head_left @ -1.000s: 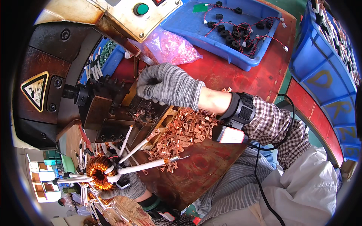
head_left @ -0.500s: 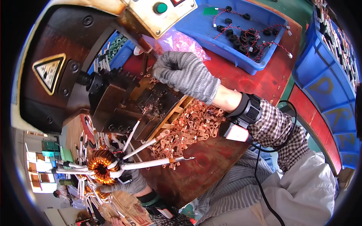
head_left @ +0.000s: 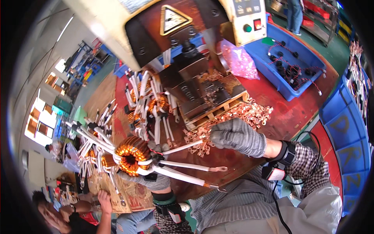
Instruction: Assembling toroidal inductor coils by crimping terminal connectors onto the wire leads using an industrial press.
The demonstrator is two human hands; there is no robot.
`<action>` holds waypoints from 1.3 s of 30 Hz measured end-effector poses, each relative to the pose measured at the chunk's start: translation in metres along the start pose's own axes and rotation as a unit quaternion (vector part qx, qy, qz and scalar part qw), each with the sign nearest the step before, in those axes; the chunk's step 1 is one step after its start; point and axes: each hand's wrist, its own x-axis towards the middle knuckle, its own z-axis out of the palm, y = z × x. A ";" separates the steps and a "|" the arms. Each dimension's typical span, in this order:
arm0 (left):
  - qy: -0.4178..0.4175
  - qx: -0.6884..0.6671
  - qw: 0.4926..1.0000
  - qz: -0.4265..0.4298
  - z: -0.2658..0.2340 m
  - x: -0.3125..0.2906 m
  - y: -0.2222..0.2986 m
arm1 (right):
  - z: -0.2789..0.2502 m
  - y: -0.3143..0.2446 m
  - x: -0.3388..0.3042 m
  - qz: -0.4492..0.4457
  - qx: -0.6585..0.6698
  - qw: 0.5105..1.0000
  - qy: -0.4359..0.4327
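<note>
My left hand (head_left: 150, 182), in a grey knit glove, grips a copper-wound ring coil (head_left: 130, 158) from beneath. White sleeved leads stick out of the coil on both sides. Two thick leads point right, and copper terminal lugs (head_left: 218, 169) show at their ends. A thinner white lead (head_left: 183, 148) reaches toward my right hand (head_left: 237, 137), also gloved. Its fingers are curled closed beside that lead's tip; whatever they hold is hidden. Just beyond lies a heap of loose copper lugs (head_left: 253, 113), in front of the press (head_left: 194, 87).
More coils with white leads (head_left: 157, 103) lie left of the press. Behind it, a pink plastic bag (head_left: 238, 62) sits beside a blue tray (head_left: 290, 91) of black rings with twisted wires. A blue crate (head_left: 343, 124) of leads stands far right. Another person's hand (head_left: 104, 201) is lower left.
My right hand has drawn back from the press to beside the thin lead's tip. The coil in my left hand has come away from the press. The whole view has swung left.
</note>
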 end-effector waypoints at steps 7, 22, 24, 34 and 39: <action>0.192 0.144 0.971 0.017 0.027 -0.020 0.026 | 0.014 -0.003 -0.022 0.031 -0.245 0.955 -0.165; 0.324 0.457 0.824 -0.088 -0.111 0.179 0.226 | -0.038 0.026 -0.097 0.007 -0.557 0.798 0.230; 0.316 0.485 0.807 -0.121 -0.142 0.204 0.218 | -0.038 0.029 -0.096 0.027 -0.582 0.778 0.234; 0.180 0.714 0.646 -0.200 -0.222 0.268 0.203 | -0.036 0.031 -0.093 0.045 -0.596 0.762 0.248; 0.073 0.926 0.371 0.010 -0.084 0.198 0.146 | -0.040 0.032 -0.096 0.022 -0.587 0.769 0.253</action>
